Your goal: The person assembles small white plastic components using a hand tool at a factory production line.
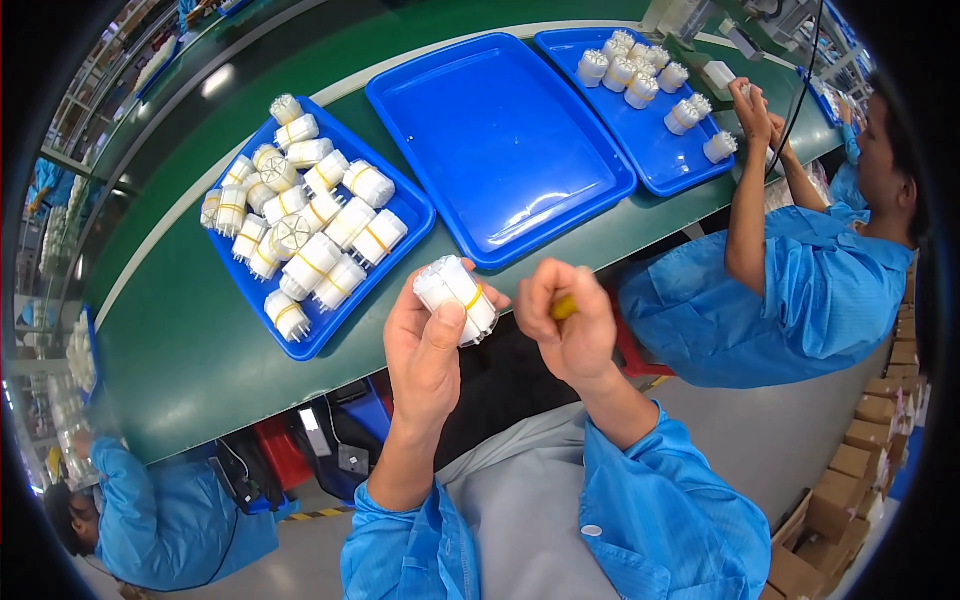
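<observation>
White plastic bundle (457, 296), banded in yellow, gripped in the left hand (428, 345), fingers wrapped round it, thumb across its front, just off the near edge of the green belt (170, 340); right hand (568, 322) just beside, curled into a fist, pinching a small yellow piece (564, 308). On the belt: left blue tray (415, 212) heaped with similar bundles, middle blue tray (500, 140) bare, far blue tray (680, 170) holding several more; beside it a blue-coated co-worker (800, 290), hands raised; cardboard boxes (850, 490) stacked at right.
</observation>
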Motion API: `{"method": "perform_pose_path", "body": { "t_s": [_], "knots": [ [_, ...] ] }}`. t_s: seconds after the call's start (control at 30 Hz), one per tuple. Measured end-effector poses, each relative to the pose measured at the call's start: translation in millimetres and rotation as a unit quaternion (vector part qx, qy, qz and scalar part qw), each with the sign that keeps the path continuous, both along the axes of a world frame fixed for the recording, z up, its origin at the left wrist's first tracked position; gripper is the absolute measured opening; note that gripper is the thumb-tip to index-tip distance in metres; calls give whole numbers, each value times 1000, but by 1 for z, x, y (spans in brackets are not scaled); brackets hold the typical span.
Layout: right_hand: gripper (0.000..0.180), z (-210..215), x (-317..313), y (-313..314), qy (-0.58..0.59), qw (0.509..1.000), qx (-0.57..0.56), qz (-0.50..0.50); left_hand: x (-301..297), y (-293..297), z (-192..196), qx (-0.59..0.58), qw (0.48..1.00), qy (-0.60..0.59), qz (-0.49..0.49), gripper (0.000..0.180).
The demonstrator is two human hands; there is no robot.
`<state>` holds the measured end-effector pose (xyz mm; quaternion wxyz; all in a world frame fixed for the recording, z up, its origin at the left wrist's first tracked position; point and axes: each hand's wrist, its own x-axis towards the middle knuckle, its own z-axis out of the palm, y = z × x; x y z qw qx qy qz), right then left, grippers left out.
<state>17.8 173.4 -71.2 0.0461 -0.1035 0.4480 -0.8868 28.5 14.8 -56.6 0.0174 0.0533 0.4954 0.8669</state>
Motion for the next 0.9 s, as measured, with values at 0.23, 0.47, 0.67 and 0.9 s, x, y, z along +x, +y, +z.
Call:
{"method": "perform_pose_path", "body": {
  "t_s": [0.23,0.47,0.67,0.9],
  "knots": [
    [64,40,-10,13,181,956,-224,51,12,8,15,3,993,-89,-75,40],
    [64,46,-9,-1,216,937,-258,98,22,10,13,-95,983,-128,-90,32],
    [63,42,-7,-4,218,937,-253,99,22,10,17,-139,978,-124,-97,30],
    [62,40,-10,-5,179,949,-229,121,21,12,11,-248,965,-44,-67,27]
  ]
}}
